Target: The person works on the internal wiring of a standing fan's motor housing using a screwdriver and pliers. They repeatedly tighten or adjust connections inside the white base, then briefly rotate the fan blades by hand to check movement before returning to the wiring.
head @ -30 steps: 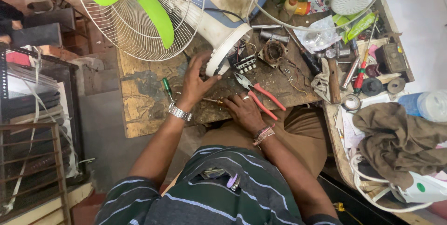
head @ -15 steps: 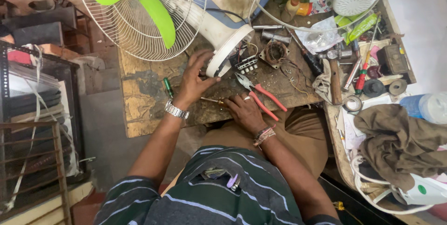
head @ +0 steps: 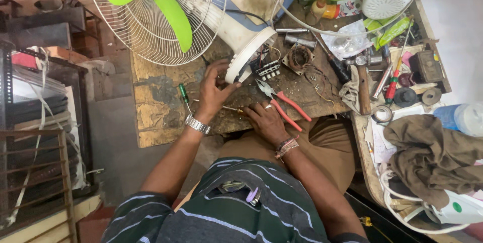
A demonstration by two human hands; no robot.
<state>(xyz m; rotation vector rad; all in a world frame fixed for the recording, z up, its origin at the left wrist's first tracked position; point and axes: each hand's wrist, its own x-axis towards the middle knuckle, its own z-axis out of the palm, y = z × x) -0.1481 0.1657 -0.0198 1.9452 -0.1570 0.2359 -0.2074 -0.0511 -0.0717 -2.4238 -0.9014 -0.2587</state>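
Note:
A white table fan (head: 236, 31) with green blades (head: 151, 1) lies on its side on the worn wooden bench (head: 156, 107), its open base facing me. My left hand (head: 214, 89), with a metal watch at the wrist, rests against the rim of that base. My right hand (head: 266, 119) lies flat on the bench, fingers on a thin screwdriver (head: 234, 108). Red-handled pliers (head: 284, 104) lie just right of it. A small switch block (head: 268, 68) with wires hangs out of the base.
A green-handled screwdriver (head: 183, 94) lies left of my left hand. A copper motor winding (head: 299, 58), hammer (head: 363, 84), tape roll (head: 383, 114) and several small tools crowd the right. A brown cloth (head: 432, 155) lies at far right. A metal rack (head: 35, 122) stands left.
My left hand has shifted slightly on the fan base. My right hand stays on the bench by the pliers.

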